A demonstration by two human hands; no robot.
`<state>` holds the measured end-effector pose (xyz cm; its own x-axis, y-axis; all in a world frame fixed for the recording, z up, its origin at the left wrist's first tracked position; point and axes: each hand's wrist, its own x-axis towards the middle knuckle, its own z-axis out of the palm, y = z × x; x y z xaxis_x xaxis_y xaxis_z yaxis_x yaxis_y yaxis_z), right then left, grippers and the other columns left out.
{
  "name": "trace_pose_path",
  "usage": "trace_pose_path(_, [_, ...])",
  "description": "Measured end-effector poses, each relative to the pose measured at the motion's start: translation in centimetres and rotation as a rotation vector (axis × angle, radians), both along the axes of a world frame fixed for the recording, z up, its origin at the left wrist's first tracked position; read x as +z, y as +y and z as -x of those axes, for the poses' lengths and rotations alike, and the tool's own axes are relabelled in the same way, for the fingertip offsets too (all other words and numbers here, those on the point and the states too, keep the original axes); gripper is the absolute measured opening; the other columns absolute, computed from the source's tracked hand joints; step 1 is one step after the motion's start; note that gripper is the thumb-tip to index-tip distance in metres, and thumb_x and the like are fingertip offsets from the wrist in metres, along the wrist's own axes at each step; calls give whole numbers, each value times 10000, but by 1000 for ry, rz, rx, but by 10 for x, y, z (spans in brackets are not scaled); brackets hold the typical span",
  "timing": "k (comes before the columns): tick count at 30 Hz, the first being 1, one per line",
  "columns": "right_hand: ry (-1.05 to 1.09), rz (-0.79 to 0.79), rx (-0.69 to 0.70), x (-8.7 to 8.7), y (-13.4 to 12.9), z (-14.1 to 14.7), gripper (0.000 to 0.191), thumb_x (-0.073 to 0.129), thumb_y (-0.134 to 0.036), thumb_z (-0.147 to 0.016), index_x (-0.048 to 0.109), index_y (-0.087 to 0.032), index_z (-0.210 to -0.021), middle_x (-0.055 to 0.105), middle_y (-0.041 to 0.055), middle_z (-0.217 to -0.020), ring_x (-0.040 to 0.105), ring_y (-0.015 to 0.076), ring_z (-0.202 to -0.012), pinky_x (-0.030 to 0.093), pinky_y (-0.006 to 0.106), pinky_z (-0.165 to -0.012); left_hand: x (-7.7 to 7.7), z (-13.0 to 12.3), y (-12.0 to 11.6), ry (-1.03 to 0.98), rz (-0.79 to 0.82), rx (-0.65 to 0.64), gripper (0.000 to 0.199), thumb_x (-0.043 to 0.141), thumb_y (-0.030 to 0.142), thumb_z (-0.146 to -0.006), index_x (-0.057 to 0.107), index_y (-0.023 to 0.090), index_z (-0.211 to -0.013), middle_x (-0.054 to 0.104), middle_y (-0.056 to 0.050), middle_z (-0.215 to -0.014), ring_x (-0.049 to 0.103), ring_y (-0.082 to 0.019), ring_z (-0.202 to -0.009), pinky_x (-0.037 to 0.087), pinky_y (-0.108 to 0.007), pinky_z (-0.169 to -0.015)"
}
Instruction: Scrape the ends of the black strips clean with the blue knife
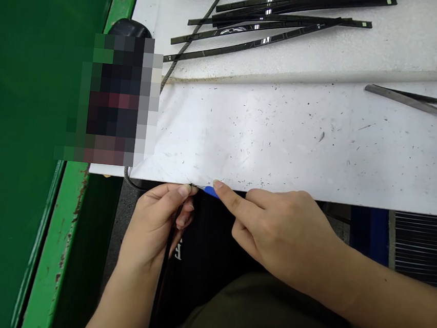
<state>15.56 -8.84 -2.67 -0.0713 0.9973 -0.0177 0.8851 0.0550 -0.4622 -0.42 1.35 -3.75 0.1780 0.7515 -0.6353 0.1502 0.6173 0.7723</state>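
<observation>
At the near edge of the white table [267, 143], my left hand [168, 205] pinches the end of a thin black strip [159, 287], which hangs down along my wrist. My right hand [275, 218] is closed around a blue-handled tool [211, 190], with the index finger stretched along it. The tool's thin tip points left and meets the strip's end at my left fingertips. Most of the handle is hidden under my right hand.
Several glossy black strips [237, 44] lie on a white foam sheet [414, 54] at the back. Metal tweezers [413, 100] rest at the right. A dark cable [172, 67] runs beside a partly pixelated black object [129, 29]. Dark specks dot the table. Green machinery [14, 113] stands left.
</observation>
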Motion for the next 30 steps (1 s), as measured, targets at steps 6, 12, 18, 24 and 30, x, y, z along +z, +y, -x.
trace_pose_path(6, [20, 3, -2, 2, 2, 0, 472, 357, -209, -971, 465, -205, -1431, 540, -32, -629, 454, 118, -479, 290, 274, -428, -2, 1, 1, 2, -2, -5, 176, 736, 282, -665, 671, 126, -715, 521, 43, -532, 367, -31, -368, 220, -125, -282])
trace_pose_path(12, [-27, -28, 19, -2, 0, 0, 477, 369, -207, -973, 443, -187, -1444, 529, -31, -630, 438, 118, -470, 265, 273, -412, -3, 3, 1, 6, 18, -13, 190, 743, 296, -664, 675, 135, -737, 525, 41, -536, 371, -36, -370, 225, -127, -276])
trace_pose_path(18, [-114, -72, 48, -7, -3, 1, 592, 531, -154, -881, 411, -172, -1460, 501, -44, -625, 426, 118, -469, 238, 273, -405, -4, 3, 1, 7, 4, -12, 194, 749, 308, -661, 667, 145, -725, 524, 36, -534, 372, -46, -371, 238, -132, -267])
trace_pose_path(24, [-146, -93, 45, -8, -4, 2, 597, 538, -141, -862, 432, -173, -1448, 501, -41, -634, 406, 120, -458, 214, 275, -393, -6, 4, 1, 7, -3, -20, 186, 740, 318, -675, 661, 155, -716, 483, 47, -487, 363, -52, -367, 238, -126, -268])
trace_pose_path(30, [-66, -39, 16, -5, -3, 1, 540, 494, -168, -916, 426, -179, -1452, 534, -34, -642, 449, 125, -480, 270, 274, -414, -5, 3, 1, -22, -5, -8, 198, 761, 305, -645, 668, 143, -710, 521, 41, -528, 362, -38, -370, 258, -129, -275])
